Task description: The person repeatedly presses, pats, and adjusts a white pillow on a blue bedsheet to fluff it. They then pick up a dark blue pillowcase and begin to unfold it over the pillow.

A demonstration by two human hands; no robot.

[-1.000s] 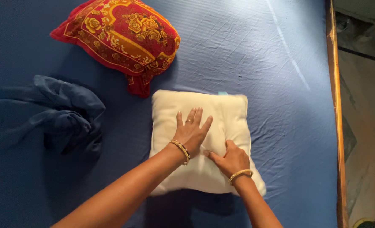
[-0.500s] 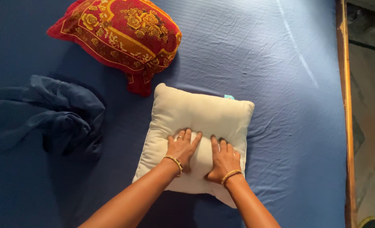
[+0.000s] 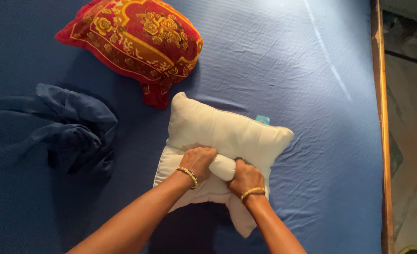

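- Both hands are clenched into the middle of the cream pillow [image 3: 227,136], which lies on the blue sheet [image 3: 283,61] near the bed's centre; the left hand [image 3: 199,161] and the right hand [image 3: 244,177] each squeeze a fistful, bunching a roll of stuffing between them.
- Gripping deep and evenly on both sides would, I judge, work the filling better than pinching only the cover (its near corner already sags loose).
- Close by: a red and gold patterned pillow [image 3: 133,37] just beyond, not quite touching, and a crumpled dark blue cloth [image 3: 72,127] to the left, apart.
- Neither crowds the hands; the wooden bed edge [image 3: 380,117] is well off right.
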